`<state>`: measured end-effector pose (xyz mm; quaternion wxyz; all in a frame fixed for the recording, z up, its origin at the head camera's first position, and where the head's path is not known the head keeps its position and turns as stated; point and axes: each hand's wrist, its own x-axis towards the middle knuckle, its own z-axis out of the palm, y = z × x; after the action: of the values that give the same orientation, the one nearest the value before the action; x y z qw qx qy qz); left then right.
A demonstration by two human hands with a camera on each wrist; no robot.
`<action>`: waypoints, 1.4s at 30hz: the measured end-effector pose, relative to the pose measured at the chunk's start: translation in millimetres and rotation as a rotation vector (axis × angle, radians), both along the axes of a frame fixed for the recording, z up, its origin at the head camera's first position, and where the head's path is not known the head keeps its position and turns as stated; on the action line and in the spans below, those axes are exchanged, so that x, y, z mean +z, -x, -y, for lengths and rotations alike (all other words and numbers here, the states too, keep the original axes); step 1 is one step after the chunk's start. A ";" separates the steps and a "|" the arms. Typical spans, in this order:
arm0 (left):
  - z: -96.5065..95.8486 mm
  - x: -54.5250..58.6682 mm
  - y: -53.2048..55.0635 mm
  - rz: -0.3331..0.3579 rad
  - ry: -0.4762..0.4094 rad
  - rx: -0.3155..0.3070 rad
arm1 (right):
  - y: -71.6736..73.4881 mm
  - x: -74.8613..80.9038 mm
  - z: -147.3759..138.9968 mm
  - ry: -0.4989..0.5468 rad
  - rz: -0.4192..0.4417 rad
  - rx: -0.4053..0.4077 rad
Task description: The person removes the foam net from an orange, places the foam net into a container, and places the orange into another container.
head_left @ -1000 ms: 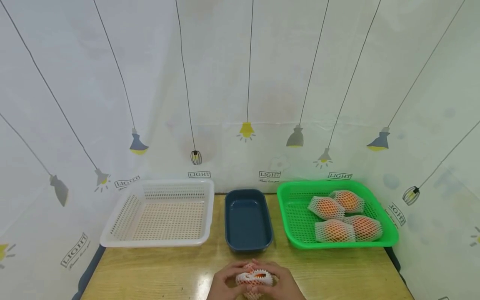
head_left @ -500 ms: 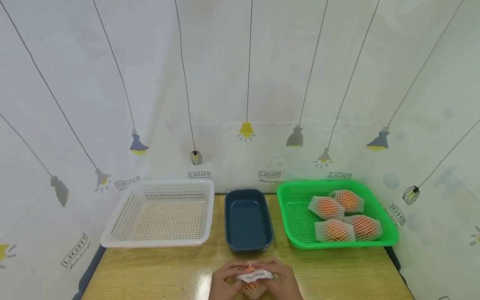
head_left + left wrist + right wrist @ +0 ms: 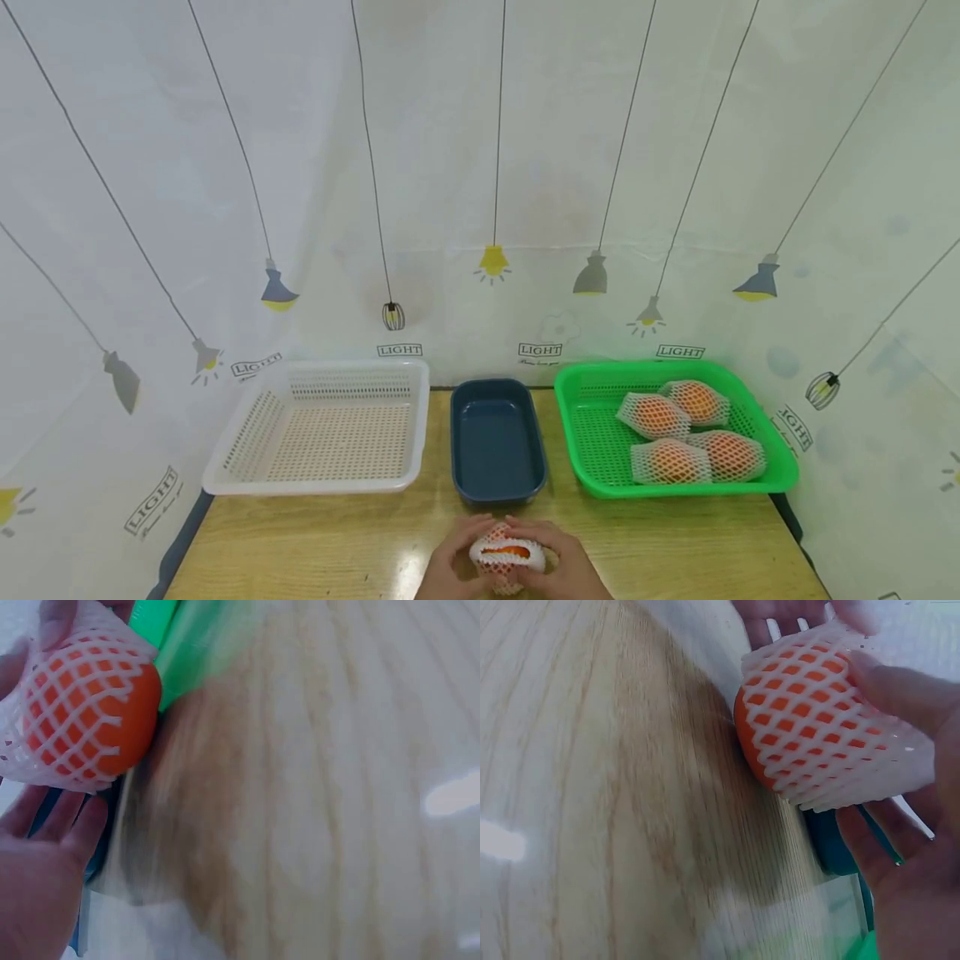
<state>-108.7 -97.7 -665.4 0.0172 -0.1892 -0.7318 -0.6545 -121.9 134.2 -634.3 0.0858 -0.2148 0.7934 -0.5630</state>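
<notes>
Both hands hold one round orange-coloured fruit (image 3: 513, 552) in a white foam net (image 3: 487, 557), low in the middle of the head view. My left hand (image 3: 454, 560) grips it from the left, and my right hand (image 3: 564, 563) from the right, thumbs nearer me. The net's mouth is spread, showing bare fruit. In the left wrist view, smooth orange skin (image 3: 139, 724) bulges out past the net's edge (image 3: 82, 697). The right wrist view shows the net (image 3: 817, 712) stretched between fingers and thumb, its loose end bunched in the right palm.
Behind the hands stands a dark blue tray (image 3: 498, 492) with nothing in it. On its left is a white perforated basket (image 3: 315, 486), also bare inside. On its right, a green basket (image 3: 592, 467) holds several netted fruits (image 3: 671, 460). All rest on the wooden table (image 3: 315, 542).
The net's mouth, pressed nearly closed half a second ago, is spread apart with orange skin showing. Both hands stay in about the same place on the fruit.
</notes>
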 end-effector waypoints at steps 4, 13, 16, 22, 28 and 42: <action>2.0 -1.6 0.2 0.035 0.050 0.004 | 1.6 -4.4 0.7 -0.002 -0.101 -0.037; -1.9 11.4 1.1 0.074 0.029 0.127 | 0.1 -4.2 8.6 0.109 -0.146 -0.157; -3.5 14.0 0.2 0.096 0.004 0.150 | -1.3 -1.5 13.1 0.141 -0.162 -0.209; -6.3 19.0 -1.2 0.095 -0.031 0.175 | -4.7 2.6 19.0 0.179 -0.155 -0.293; -6.6 20.2 -0.2 0.139 -0.012 0.185 | -6.5 7.9 20.0 0.138 0.031 -0.330; 1.6 0.8 1.1 0.219 -0.103 -0.087 | -3.7 -1.0 16.7 0.150 0.075 -0.368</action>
<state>-109.8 -99.3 -664.7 -0.0817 -0.1469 -0.6859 -0.7080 -118.2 117.5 -635.3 -0.0056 -0.0508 0.7713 -0.6344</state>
